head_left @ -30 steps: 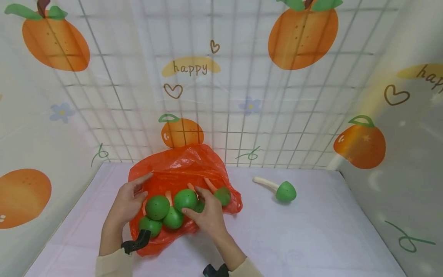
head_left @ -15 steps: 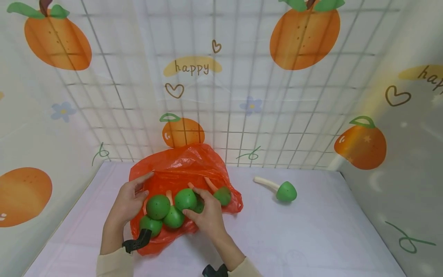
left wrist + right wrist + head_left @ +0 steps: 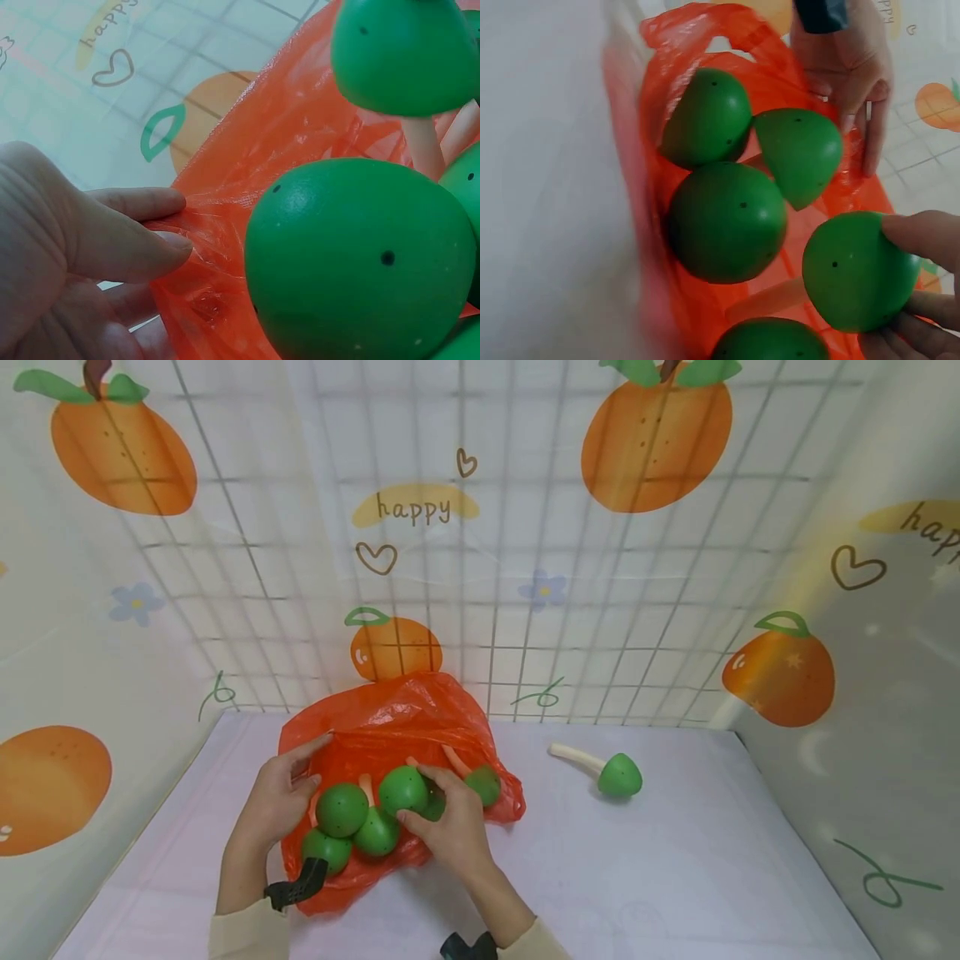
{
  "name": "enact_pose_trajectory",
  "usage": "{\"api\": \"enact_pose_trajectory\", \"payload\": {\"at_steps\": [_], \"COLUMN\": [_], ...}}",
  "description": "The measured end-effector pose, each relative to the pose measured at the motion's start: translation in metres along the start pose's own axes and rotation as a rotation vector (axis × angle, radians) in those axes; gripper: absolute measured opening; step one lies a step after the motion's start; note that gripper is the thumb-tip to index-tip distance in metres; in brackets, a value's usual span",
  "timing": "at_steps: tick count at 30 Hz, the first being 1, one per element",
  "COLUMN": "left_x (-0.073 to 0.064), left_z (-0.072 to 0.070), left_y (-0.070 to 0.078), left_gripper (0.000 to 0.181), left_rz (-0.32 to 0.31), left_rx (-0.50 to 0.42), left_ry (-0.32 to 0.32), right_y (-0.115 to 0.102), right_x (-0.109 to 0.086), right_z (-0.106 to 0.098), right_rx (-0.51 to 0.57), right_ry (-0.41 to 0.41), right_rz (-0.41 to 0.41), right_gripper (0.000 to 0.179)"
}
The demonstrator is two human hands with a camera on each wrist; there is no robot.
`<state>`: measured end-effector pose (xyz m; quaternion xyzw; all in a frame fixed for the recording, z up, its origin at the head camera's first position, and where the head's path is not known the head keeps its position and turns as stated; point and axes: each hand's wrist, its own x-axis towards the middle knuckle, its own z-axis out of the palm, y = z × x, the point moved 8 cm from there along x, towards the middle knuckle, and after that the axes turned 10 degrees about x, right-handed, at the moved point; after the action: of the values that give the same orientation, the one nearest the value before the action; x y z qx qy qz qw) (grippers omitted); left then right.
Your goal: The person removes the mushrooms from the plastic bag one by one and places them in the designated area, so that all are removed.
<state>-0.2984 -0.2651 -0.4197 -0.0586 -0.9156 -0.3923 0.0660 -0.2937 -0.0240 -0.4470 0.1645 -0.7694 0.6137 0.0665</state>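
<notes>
A red plastic bag point(image 3: 408, 710) lies spread on the table with its mouth toward me. Several green-capped toy mushrooms with pale stems are in it, among them one cap point(image 3: 342, 810) near my left hand point(image 3: 272, 797). That hand pinches the bag's left edge between thumb and fingers, as the left wrist view shows. My right hand point(image 3: 456, 827) holds another toy mushroom point(image 3: 859, 270) by its green cap, at the bag's opening; its stem is mostly hidden. A further mushroom point(image 3: 483, 785) shows at the bag's right side, partly under the film.
One more green-capped mushroom point(image 3: 619, 776) lies alone on the white table point(image 3: 675, 860), right of the bag. Behind the table stands a wire grid point(image 3: 517, 635) covered by a translucent curtain printed with oranges. Curtain walls also close off the left and right sides.
</notes>
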Motion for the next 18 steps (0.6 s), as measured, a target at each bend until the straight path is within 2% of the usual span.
{"api": "enact_pose_trajectory", "payload": {"at_steps": [18], "left_x": [0.0], "left_z": [0.0], "left_y": [0.001], "left_gripper": [0.058], "left_rz": [0.008], "left_rx": [0.007], "left_ry": [0.005], "right_y": [-0.042], "right_x": [-0.006], "right_z": [-0.027], "right_rx": [0.213], "right_ry": [-0.009], "right_rz": [-0.039], "right_gripper": [0.06]}}
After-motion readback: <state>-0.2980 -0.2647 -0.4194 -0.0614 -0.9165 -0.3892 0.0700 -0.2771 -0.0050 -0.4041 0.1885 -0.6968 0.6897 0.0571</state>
